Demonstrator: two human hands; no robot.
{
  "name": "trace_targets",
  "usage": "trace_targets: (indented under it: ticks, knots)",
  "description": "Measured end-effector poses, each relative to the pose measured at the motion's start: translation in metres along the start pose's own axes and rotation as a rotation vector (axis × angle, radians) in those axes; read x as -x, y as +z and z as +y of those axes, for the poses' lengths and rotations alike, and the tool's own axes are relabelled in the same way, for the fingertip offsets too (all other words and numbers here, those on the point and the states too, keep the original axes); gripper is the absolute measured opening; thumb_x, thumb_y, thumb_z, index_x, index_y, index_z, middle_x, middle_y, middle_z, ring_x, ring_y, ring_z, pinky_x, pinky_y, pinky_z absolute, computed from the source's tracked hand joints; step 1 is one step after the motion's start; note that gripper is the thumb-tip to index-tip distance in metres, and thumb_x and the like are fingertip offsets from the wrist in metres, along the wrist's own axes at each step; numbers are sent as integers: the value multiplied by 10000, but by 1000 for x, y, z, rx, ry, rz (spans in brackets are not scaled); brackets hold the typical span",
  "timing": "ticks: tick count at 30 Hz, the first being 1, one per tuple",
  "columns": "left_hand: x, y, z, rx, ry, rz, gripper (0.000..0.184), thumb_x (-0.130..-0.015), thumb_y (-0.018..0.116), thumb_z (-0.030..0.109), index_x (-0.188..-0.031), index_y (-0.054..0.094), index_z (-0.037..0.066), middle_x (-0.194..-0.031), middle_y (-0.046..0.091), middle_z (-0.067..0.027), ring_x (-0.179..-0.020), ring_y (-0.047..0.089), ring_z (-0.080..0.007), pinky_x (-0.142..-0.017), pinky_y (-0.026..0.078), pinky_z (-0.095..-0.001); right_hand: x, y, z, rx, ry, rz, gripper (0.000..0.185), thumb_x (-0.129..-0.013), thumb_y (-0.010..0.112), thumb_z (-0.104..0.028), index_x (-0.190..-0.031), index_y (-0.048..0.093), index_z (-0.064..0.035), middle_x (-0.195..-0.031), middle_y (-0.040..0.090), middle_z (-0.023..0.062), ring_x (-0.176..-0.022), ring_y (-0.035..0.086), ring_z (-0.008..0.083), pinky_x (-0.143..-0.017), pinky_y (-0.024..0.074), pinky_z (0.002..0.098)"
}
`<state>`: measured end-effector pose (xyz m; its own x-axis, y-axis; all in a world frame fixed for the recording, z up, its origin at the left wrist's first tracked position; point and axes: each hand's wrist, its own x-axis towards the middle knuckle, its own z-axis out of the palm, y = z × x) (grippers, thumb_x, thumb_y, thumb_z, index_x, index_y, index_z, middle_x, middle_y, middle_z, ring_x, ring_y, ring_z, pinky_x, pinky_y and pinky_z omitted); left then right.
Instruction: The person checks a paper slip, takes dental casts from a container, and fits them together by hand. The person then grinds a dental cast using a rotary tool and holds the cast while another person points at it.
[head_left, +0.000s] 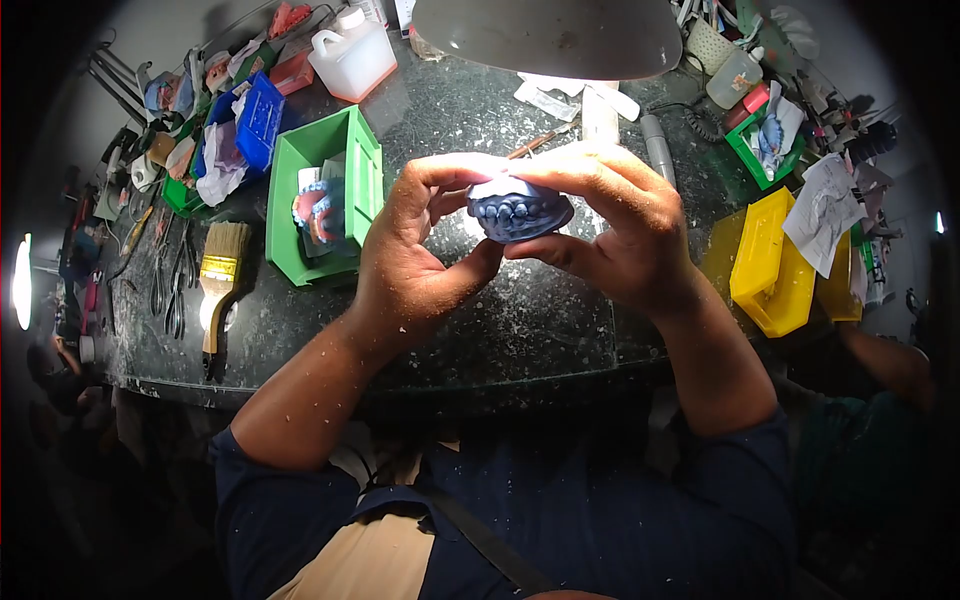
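Observation:
Between my two hands, above the dark bench, is a blue-grey dental model (515, 213) with its row of teeth facing me. My left hand (425, 225) grips it from the left, thumb at its lower edge and fingers over the top. From the right, my right hand (610, 215) closes on it the same way, its thumb underneath. The model's top and back are partly hidden by my fingers and washed out by bright light. Left of my hands, a green bin (283, 225) holds another dental piece (318, 210), pink and blue.
A brush (220, 275) and metal hand tools (175, 280) lie on the left. Behind stand a blue bin (258, 115) and a white jug (352, 60). A lamp (545, 40) hangs overhead. On the right are a yellow bin (765, 265), papers (825, 215) and another person's arm (885, 362).

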<state>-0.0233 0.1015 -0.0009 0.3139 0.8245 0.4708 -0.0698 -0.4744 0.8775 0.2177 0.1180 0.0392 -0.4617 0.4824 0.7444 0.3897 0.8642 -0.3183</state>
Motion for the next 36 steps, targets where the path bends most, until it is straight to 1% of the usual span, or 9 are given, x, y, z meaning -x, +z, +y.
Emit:
trace_targets:
  ticks: [5, 8, 14, 20, 21, 22, 26, 29, 36]
  knots:
    - [0, 1, 4, -36, 5, 35, 588, -839, 815, -35, -1362, 565, 69, -1332, 623, -98, -1263, 647, -218, -1155, 498, -438, -1, 1, 4, -52, 5, -12, 533, -825, 948, -331, -1249, 762, -67, -1139, 783, 143, -992, 777, 312, -875, 628, 412]
    - [-4, -4, 8, -179, 48, 31, 561, -811, 830, 9, -1329, 619, 58, -1270, 627, -95, -1198, 661, -214, -1101, 516, -406, -2, -1, 1, -63, 72, -23, 560, -846, 938, -319, -1310, 751, -67, -1174, 790, 151, -1015, 781, 305, -899, 625, 410]
    - [-6, -6, 13, -262, 73, 32, 533, -785, 851, 87, -1297, 706, 44, -1207, 649, -111, -1145, 679, -226, -1019, 550, -363, 1, -3, 9, -142, 87, -119, 582, -860, 933, -270, -1362, 733, -54, -1204, 801, 168, -1060, 788, 287, -935, 624, 396]
    - [-5, -5, 9, -225, 111, 37, 578, -803, 890, 124, -1348, 719, 36, -1206, 683, -133, -1138, 680, -250, -1004, 552, -372, 2, -10, 12, -275, 207, -155, 559, -844, 950, -214, -1325, 752, -7, -1214, 804, 175, -1107, 785, 278, -1000, 616, 400]
    - [-4, -6, 6, -217, 121, 40, 582, -809, 896, 134, -1354, 718, 36, -1210, 683, -135, -1138, 679, -251, -1004, 552, -374, 2, -12, 12, -271, 203, -166, 547, -848, 948, -212, -1316, 757, -3, -1212, 805, 177, -1109, 784, 272, -1000, 615, 398]
    - [-4, -9, 2, -208, 143, 26, 614, -816, 950, 169, -1372, 722, 39, -1214, 686, -137, -1139, 675, -247, -1002, 550, -372, 0, -15, 12, -267, 197, -178, 534, -851, 946, -209, -1307, 762, 1, -1210, 805, 178, -1111, 783, 267, -1000, 614, 397]
    - [-5, -6, 11, -223, 203, 41, 667, -790, 1005, 203, -1383, 740, 49, -1204, 690, -131, -1141, 679, -230, -991, 550, -357, -1, -15, 10, -298, 209, -172, 508, -864, 944, -214, -1295, 773, -8, -1205, 806, 171, -1114, 777, 252, -977, 615, 391]
    - [-6, -8, 16, -302, 261, 36, 643, -793, 1001, 201, -1367, 753, 53, -1211, 694, -126, -1147, 682, -227, -982, 557, -360, -1, -13, 10, -341, 210, -159, 499, -869, 943, -220, -1294, 775, -19, -1209, 807, 165, -1115, 776, 252, -960, 618, 390]
    - [-7, -8, 21, -310, 252, 40, 630, -785, 1004, 218, -1345, 764, 55, -1211, 708, -121, -1121, 694, -227, -980, 561, -363, -1, -12, 9, -361, 192, -144, 495, -871, 945, -230, -1290, 777, -27, -1225, 805, 158, -1121, 770, 248, -939, 620, 384]
